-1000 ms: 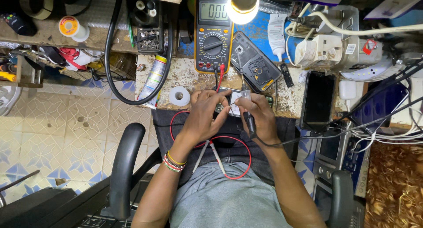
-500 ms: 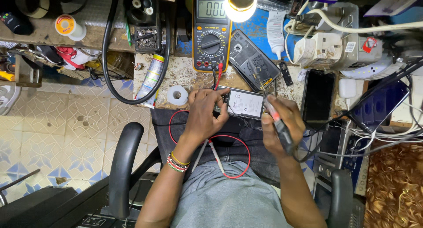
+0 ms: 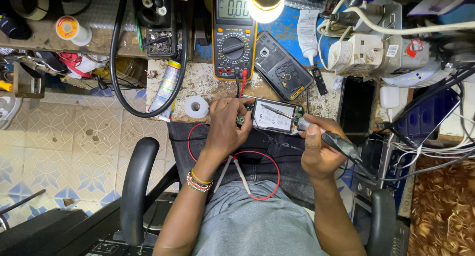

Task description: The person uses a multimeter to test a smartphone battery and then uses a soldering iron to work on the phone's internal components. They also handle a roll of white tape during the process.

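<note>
The left hand (image 3: pixel 226 128) is gripping the left end of an opened phone (image 3: pixel 273 117), fingers curled over its edge and pinning it at the near lip of the workbench (image 3: pixel 208 85); the right hand (image 3: pixel 316 149) is closed around the dark handle of a soldering iron (image 3: pixel 341 146), holding it like a pen, with its thin tip (image 3: pixel 269 109) reaching leftward over the pale battery face of the phone. Working from the left: a roll of white tape (image 3: pixel 196 107) is lying just beside the left hand, a glue tube (image 3: pixel 166 87) is resting further left, and a thick black cable (image 3: pixel 118 63) is looping round both. Above the phone, a yellow meter (image 3: pixel 233 35) is standing under a lit lamp (image 3: pixel 265 6), its red lead (image 3: pixel 257 159) trailing down across the person's lap, probes lying unused between the forearms. A second phone with its back off (image 3: pixel 283 65) is lying just right of the meter, near but apart from the work. In judgement, the step in hand is tip work on the exposed board or battery contact. The next move is calling for a steady left-hand brace and a fine, short placement of the tip, keeping it off the battery face. The phone is sitting between the two hands, touching the left, with the right just beside it.
</note>
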